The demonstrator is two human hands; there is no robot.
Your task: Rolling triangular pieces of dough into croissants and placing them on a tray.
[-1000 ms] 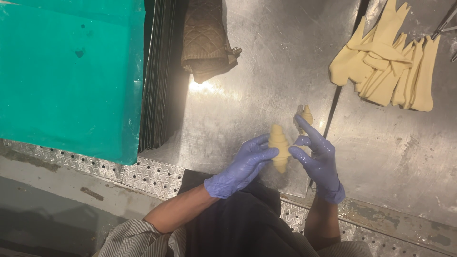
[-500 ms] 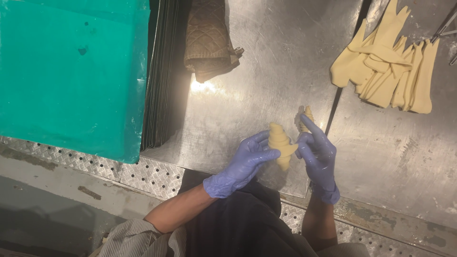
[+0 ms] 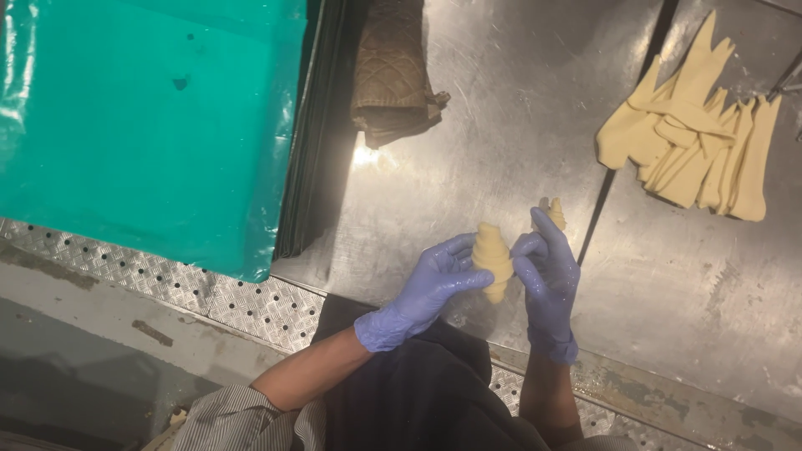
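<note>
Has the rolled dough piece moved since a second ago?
No. The rolled dough piece sits equally far left of the dark table seam, between both gloved hands.

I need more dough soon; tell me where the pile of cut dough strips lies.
The pile of pale yellow cut dough triangles lies at the head view's upper right on the steel table, beyond the right hand.

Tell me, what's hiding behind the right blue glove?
A second dough piece pokes out behind the right hand; only its tip shows, the rest is covered. The left hand touches the rolled dough in front.
</note>
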